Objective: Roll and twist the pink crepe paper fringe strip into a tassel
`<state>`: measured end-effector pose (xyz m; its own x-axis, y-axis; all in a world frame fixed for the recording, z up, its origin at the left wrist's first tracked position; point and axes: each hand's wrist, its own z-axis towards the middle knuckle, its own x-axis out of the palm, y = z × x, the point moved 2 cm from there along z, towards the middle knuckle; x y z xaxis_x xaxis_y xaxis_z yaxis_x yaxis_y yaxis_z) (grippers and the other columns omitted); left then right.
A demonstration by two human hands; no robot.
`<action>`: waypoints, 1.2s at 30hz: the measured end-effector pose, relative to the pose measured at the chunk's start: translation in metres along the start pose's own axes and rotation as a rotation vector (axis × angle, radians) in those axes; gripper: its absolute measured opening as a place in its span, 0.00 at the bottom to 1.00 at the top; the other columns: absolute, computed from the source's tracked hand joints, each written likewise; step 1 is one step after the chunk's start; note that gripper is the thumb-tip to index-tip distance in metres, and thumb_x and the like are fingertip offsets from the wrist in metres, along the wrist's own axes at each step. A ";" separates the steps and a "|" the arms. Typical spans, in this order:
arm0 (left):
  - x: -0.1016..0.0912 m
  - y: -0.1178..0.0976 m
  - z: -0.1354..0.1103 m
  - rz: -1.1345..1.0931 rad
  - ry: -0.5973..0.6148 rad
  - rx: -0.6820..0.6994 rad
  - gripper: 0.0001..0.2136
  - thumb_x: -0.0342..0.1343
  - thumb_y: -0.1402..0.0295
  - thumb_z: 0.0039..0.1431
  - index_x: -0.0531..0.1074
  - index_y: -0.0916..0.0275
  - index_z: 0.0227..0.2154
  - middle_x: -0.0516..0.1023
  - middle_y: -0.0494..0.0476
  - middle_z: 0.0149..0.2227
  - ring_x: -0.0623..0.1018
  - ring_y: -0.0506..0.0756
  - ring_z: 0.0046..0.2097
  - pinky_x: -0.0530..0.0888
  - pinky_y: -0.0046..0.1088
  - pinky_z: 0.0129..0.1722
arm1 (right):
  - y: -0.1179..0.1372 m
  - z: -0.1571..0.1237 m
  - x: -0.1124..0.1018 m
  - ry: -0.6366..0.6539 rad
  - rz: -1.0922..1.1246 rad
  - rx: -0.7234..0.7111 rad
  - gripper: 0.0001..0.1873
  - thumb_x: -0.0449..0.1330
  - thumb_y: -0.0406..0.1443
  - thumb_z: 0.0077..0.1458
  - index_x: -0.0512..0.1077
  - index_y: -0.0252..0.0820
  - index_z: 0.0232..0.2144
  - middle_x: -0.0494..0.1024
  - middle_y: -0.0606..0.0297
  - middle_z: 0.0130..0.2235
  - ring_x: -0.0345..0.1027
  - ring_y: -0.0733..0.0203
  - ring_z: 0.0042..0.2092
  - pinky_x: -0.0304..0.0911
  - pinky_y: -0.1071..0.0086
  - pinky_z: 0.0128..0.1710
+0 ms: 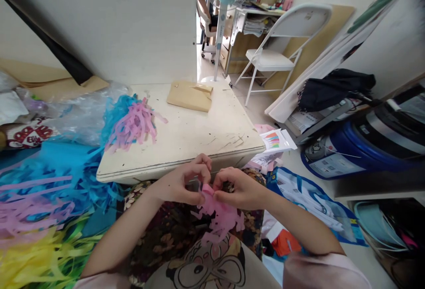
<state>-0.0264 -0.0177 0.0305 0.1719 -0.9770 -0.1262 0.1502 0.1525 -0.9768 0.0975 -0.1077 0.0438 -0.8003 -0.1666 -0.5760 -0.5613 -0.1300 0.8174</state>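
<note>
Over my lap, a pink paper tassel (221, 218) with cut fringe strips hangs from my fingers. My left hand (191, 180) pinches its gathered top edge from the left, thumb and fingertips closed on it. My right hand (235, 187) grips the same top from the right. The fringe droops down toward my shirt. Just beyond my hands is the front edge of a cream-coloured small table (186, 134). A pile of finished-looking pink fringe (136, 125) lies on its left side, against blue fringe (113, 112).
A folded brown paper piece (191, 96) rests at the table's back. Blue, pink and yellow fringed paper (33, 253) heaps at my left. A blue bag (315, 209) and a blue bucket (341, 147) stand at right. Behind are a white folding chair (275, 59) and a fan (219, 36).
</note>
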 end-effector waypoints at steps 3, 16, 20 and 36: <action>-0.001 -0.007 0.001 0.057 0.030 -0.117 0.07 0.56 0.69 0.41 0.63 0.64 0.19 0.56 0.51 0.34 0.61 0.50 0.41 0.59 0.24 0.41 | 0.005 -0.004 -0.001 0.011 -0.151 -0.026 0.03 0.53 0.30 0.42 0.66 0.37 0.20 0.68 0.68 0.22 0.58 0.69 0.27 0.55 0.72 0.31; 0.011 -0.002 0.013 0.082 0.129 -0.563 0.01 0.49 0.75 0.40 0.62 0.65 0.19 0.64 0.45 0.18 0.62 0.44 0.22 0.58 0.17 0.20 | 0.007 -0.018 -0.004 0.183 -0.487 0.128 0.05 0.51 0.29 0.41 0.67 0.37 0.20 0.71 0.65 0.22 0.60 0.66 0.28 0.49 0.68 0.35; 0.017 0.009 0.006 0.111 0.052 -0.572 0.05 0.50 0.75 0.39 0.60 0.64 0.22 0.65 0.45 0.18 0.64 0.45 0.21 0.60 0.18 0.20 | -0.005 -0.023 0.009 0.184 -0.505 0.161 0.05 0.51 0.30 0.41 0.67 0.37 0.21 0.72 0.64 0.23 0.61 0.66 0.28 0.48 0.68 0.35; 0.026 -0.008 -0.042 0.630 -0.417 -0.295 0.06 0.48 0.71 0.49 0.70 0.63 0.24 0.74 0.51 0.26 0.71 0.48 0.29 0.66 0.21 0.29 | -0.004 -0.005 0.049 -0.169 -0.441 -0.082 0.03 0.49 0.29 0.44 0.62 0.38 0.23 0.68 0.64 0.25 0.56 0.63 0.31 0.49 0.66 0.35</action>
<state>-0.0644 -0.0502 0.0279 0.4959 -0.5761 -0.6498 -0.3489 0.5530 -0.7566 0.0618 -0.1200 0.0125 -0.5167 0.0821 -0.8522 -0.8418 -0.2300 0.4883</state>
